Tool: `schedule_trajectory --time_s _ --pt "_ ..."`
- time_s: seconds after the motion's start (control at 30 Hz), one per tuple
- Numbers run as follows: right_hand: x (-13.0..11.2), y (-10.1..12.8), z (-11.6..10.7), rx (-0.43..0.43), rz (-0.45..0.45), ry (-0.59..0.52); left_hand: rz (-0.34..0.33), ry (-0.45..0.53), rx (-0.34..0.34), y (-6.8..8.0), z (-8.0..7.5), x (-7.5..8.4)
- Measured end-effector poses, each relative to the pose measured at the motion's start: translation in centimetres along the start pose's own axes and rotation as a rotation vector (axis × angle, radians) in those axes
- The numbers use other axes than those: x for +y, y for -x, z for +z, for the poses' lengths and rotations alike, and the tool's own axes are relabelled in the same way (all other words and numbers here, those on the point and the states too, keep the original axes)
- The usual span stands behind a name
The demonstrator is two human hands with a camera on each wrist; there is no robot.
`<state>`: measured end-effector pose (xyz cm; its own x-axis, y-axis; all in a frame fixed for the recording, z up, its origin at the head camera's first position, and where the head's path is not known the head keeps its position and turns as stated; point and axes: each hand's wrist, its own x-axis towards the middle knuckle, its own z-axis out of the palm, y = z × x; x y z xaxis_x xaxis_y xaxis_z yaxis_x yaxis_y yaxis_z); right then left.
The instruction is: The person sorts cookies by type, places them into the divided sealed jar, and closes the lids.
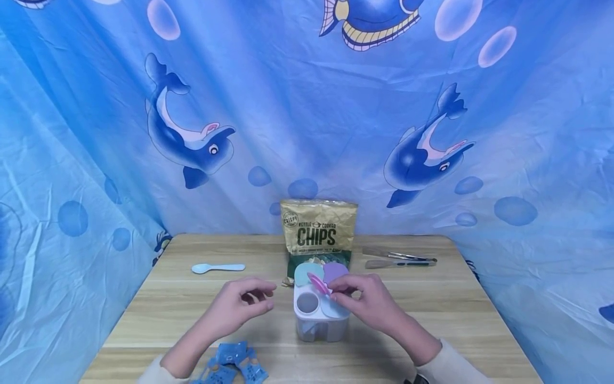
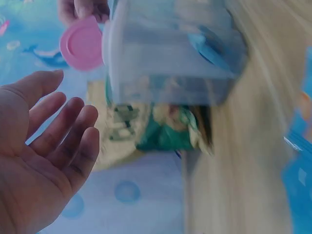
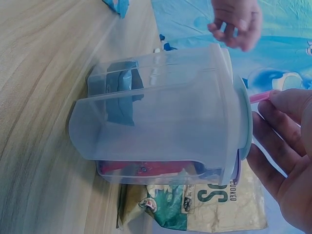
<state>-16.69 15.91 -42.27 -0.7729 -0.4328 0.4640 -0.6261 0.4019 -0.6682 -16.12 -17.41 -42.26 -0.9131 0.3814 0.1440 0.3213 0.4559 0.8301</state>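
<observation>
While your right hand pinches the pink lid above the clear container at table centre, your left hand hovers at its 9 o'clock, fingers loosely curled, empty. Only the right wrist view shows the container's inner dividers. Bare table lies at 3 o'clock; the chips bag crowds 12.

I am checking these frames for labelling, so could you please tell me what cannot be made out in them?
- Chips bag, head view: its lower part is hidden behind the clear container.
- Bag print, left wrist view: smeared by motion blur.
- Blue plastic pieces, head view: cut by the bottom edge.
- Pink lid: the right hand pinches it, fingers covering the contact.
- Tongs, head view: too small for detail.
</observation>
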Motion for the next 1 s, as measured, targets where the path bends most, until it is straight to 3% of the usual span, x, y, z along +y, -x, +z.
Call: schedule_trajectory --time_s 0.17,0.33,0.73,1.0 --pt "0.0 0.0 0.0 -0.011 0.011 -0.003 -0.110 -0.013 -0.031 2.0 -1.3 -2.7" --pt "0.0 0.0 -0.1 -0.019 0.019 -0.006 -0.171 -0.047 -0.054 3.6 -2.2 -5.5" --pt "0.1 -0.2 0.0 -0.023 0.005 -0.015 -0.250 -0.030 -0.121 6.8 -2.7 -10.4" --pt "0.1 -0.2 -0.1 -0.019 0.001 -0.023 -0.265 0.037 -0.199 7.7 -2.2 -12.0"
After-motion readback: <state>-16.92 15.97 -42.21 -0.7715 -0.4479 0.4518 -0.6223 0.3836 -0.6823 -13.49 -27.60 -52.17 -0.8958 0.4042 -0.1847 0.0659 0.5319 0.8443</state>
